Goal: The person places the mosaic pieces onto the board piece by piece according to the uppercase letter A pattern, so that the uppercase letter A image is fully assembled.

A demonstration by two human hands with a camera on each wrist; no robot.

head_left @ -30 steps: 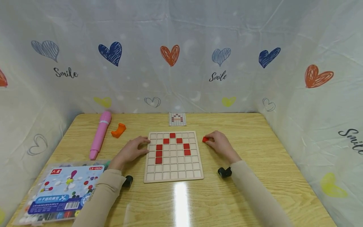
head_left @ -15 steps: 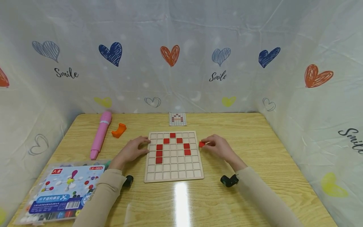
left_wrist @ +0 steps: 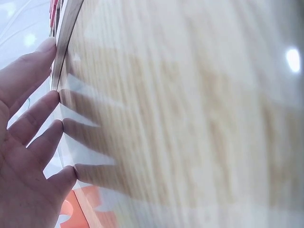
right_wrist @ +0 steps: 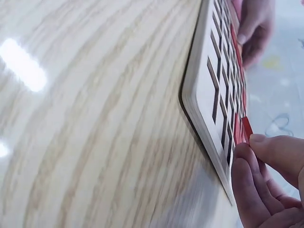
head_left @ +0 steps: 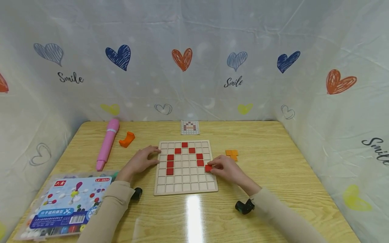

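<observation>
A wooden grid board (head_left: 189, 178) lies mid-table, with several red square tiles (head_left: 170, 164) in its cells forming an arch-like outline. My right hand (head_left: 226, 169) pinches another red tile (head_left: 208, 168) between thumb and fingers over the right side of the board. In the right wrist view that tile (right_wrist: 247, 129) stands tilted at the fingertips, close to the grid. My left hand (head_left: 141, 161) rests at the left edge of the board, fingers spread. The left wrist view shows its thumb against the board's side (left_wrist: 66, 35).
Orange tiles (head_left: 232, 154) lie right of the board. Behind it is a small pattern card (head_left: 189, 128). To the left are an orange curved piece (head_left: 126, 139), a pink stick-shaped object (head_left: 107, 145) and a clear box with a molecule-model label (head_left: 71, 202).
My right hand has brought the red tile from beside the board leftward and nearer, over the board's right columns. The orange tiles have come into sight. My left hand stays put.
</observation>
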